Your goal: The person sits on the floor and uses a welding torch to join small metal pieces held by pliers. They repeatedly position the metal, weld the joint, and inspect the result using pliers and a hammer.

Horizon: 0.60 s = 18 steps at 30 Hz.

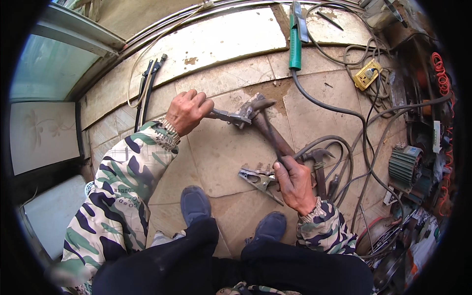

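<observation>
My left hand (189, 112) is closed around one end of a grey metal bar (227, 116) with a wider, uneven far end; its exact kind is unclear. A hammer (273, 133) with a dark brown handle is gripped low down in my right hand (296, 184). Its head overlaps the bar's far end in the picture, over a rough metal block (246, 104) on the tiles. I cannot tell whether head and bar touch. Just left of my right hand lies a metal spring clamp (258, 179). A claw hammer (318, 162) lies beyond that hand, on its right.
A green-handled welding electrode holder (295, 49) lies at the back, its cable (324, 104) running right. Dark cables loop around a yellow socket box (367, 75). A finned green motor (405, 166) and piled tools line the right. Black rods (149, 83) lean left.
</observation>
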Tool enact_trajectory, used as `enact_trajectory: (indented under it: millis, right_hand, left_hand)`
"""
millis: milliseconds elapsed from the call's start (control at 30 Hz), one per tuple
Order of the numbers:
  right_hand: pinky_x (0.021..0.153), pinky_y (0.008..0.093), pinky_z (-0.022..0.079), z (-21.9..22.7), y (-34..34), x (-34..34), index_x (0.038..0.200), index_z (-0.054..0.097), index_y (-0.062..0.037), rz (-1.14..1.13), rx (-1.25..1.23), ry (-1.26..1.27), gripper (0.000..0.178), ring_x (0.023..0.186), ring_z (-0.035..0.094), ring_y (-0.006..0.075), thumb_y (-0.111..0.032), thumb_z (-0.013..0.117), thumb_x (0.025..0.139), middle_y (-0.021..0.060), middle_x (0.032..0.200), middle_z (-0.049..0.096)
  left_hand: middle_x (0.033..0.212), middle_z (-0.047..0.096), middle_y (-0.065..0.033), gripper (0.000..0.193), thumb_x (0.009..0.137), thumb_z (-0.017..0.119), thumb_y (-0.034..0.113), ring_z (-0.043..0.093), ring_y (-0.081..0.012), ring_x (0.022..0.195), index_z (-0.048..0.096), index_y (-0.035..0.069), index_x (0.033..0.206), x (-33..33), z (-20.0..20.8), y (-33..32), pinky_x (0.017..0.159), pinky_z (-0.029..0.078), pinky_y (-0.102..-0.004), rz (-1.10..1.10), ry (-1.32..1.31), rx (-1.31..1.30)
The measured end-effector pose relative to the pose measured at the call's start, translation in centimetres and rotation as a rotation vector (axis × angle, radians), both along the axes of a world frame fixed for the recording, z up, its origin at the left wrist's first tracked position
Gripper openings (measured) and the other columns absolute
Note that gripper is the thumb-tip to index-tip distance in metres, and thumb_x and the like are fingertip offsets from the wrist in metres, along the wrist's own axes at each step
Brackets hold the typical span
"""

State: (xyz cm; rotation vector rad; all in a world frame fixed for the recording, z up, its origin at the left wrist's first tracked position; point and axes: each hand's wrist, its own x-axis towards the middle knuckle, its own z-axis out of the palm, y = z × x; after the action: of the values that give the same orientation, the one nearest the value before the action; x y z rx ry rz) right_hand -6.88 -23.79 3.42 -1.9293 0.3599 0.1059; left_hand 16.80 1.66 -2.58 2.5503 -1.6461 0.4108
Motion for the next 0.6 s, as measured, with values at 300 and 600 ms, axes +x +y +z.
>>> enact_trajectory:
  millis: [300,600]
  right_hand:
    - [0.053,0.0449,0.042,0.4,1.0,-0.1,0.08,0.051,0.0015,-0.011,-0.038,-0.087,0.026,0.058,0.056,0.0434,-0.012,0.063,0.098,0.0231,0.064,0.053]
    - [0.047,0.0345,0.042,-1.2,-0.2,0.4,0.085,0.057,0.0024,0.113,-0.093,0.043,0.024,0.047,0.054,0.0151,-0.014,0.058,0.102,0.0095,0.057,0.054]
  left_hand:
    - [0.078,0.051,-0.0035,0.028,0.077,0.077,0.029,0.056,-0.0212,0.074,0.057,0.011,0.084,-0.3,-0.1,0.3,0.061,0.048,-0.0355,-0.007,-0.008,-0.009]
    - [0.079,0.052,-0.0039,0.026,0.077,0.076,0.027,0.056,-0.0218,0.074,0.056,0.011,0.083,-1.1,-0.3,0.0,0.062,0.048,-0.0357,0.027,0.042,-0.02]
